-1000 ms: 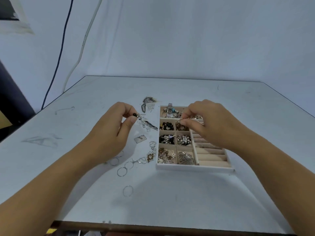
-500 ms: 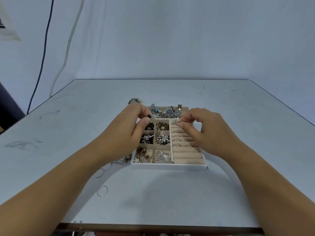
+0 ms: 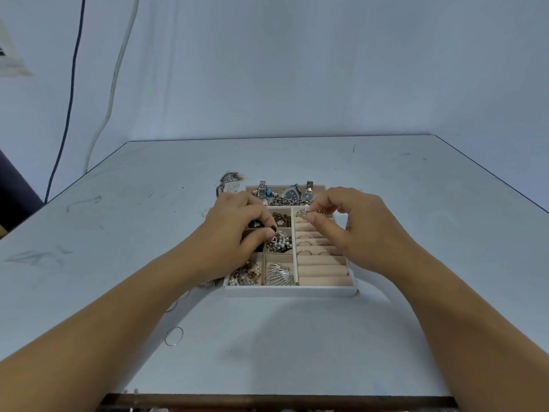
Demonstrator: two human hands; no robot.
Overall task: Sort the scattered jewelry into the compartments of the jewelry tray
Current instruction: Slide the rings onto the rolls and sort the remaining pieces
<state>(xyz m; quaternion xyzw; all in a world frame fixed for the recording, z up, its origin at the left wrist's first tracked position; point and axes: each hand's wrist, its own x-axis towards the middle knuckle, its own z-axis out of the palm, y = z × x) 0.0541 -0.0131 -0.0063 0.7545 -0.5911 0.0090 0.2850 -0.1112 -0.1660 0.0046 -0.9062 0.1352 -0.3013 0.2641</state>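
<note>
Two tight grips: left hand point(image 3: 234, 233) pinches bead point(image 3: 272, 228), right hand point(image 3: 356, 230) ring point(image 3: 303, 214).

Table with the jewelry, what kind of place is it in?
Probably a plain workroom or recording corner, not a shop: a scuffed table, a bare wall with two cables hanging down, and one tray of jewelry.

Head camera looks forward and down, close over the table point(image 3: 297, 337).
</note>
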